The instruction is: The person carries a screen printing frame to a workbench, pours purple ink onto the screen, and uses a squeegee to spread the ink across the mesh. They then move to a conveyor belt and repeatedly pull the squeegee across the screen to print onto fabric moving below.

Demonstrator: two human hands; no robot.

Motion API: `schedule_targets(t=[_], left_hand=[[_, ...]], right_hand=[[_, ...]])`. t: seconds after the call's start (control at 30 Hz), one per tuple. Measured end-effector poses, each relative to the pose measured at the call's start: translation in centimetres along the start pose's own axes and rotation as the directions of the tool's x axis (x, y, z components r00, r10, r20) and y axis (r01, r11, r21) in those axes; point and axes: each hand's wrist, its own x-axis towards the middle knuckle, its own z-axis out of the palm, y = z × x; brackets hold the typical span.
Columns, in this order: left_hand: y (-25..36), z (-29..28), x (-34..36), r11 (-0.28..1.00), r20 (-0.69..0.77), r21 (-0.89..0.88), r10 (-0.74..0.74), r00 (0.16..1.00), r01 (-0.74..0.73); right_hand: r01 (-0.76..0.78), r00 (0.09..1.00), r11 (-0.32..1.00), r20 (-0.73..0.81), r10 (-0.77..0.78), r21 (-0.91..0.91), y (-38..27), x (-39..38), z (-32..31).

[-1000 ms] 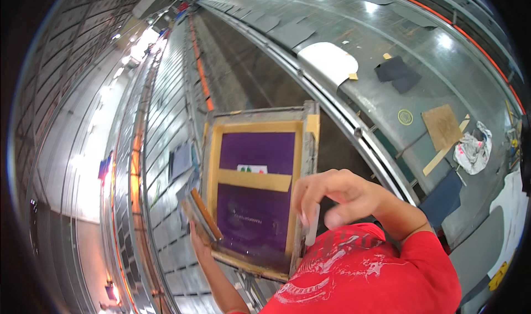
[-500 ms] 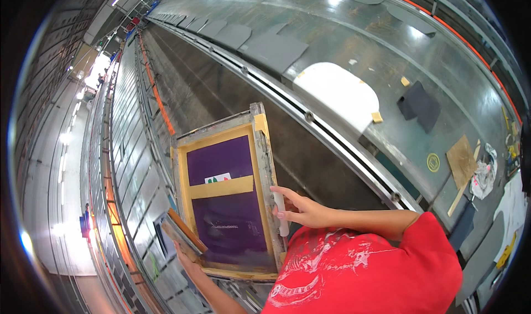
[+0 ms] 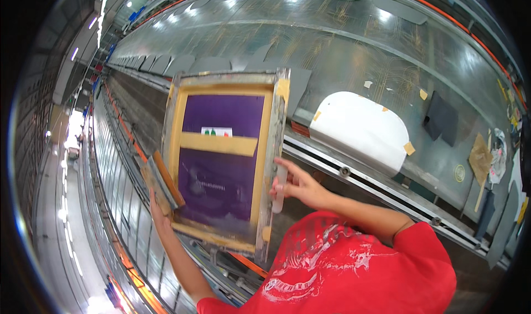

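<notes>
Your screen (image 3: pixel 280 106) hangs tilted in front of you, just toward nine o'clock from the middle of the view, its dark purple mesh (image 3: pixel 218 164) edged with yellow tape. Your left hand (image 3: pixel 160 217) is closed on the squeegee (image 3: pixel 164 182), which lies slanted at the screen's eight o'clock edge; you cannot tell whether those fingers also grip the frame. Your right hand (image 3: pixel 304 188) is pinched narrow around a whitish handle (image 3: pixel 280 192) at the screen's four o'clock edge.

Toward twelve o'clock on the mesh sits a small white label (image 3: pixel 217 132) with green and red marks, its lower edge meeting a wide tape strip (image 3: pixel 218 144). Toward six o'clock runs a short line of pale capital lettering (image 3: pixel 210 185). Your red shirt (image 3: pixel 354 258) carries a pale print with letters worked into it, partly creased.

At two o'clock from the screen, a white panel (image 3: pixel 359 127) with bits of tape on its edge lies on the grey counter (image 3: pixel 354 43). From that panel, a dark cloth (image 3: pixel 441 120) lies at three o'clock and a yellow ring mark (image 3: pixel 459 173) at four, with a crumpled rag (image 3: pixel 498 156) farther out.
</notes>
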Motion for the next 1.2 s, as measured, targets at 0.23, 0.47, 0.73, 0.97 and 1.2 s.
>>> schedule_targets(t=[0.23,0.47,0.73,0.97,1.2], left_hand=[[0.9,18.7,19.8,0.995,0.327,-0.083,-0.028,0.945,0.059],[-6.6,34.8,31.2,0.938,0.625,-0.043,-0.243,0.742,0.343],[-14.2,42.0,36.4,0.848,0.661,0.272,-0.508,0.553,0.454],[-15.5,41.5,37.9,0.8,0.634,0.395,-0.593,0.495,0.452],[-15.7,40.6,37.8,0.887,0.613,0.372,-0.457,0.644,0.275]], right_hand=[[0.285,0.764,0.947,-0.562,-0.316,-0.145,-9.5,16.9,-7.0],[0.27,0.312,0.872,-0.819,-0.481,-0.409,-14.1,23.3,-19.8],[-0.176,-0.146,0.797,-0.785,-0.601,-0.578,-7.0,24.1,-29.6],[-0.284,-0.236,0.792,-0.761,-0.604,-0.54,-3.3,24.7,-29.8],[-0.363,-0.226,0.781,-0.765,-0.603,-0.508,-2.0,27.4,-30.0]])
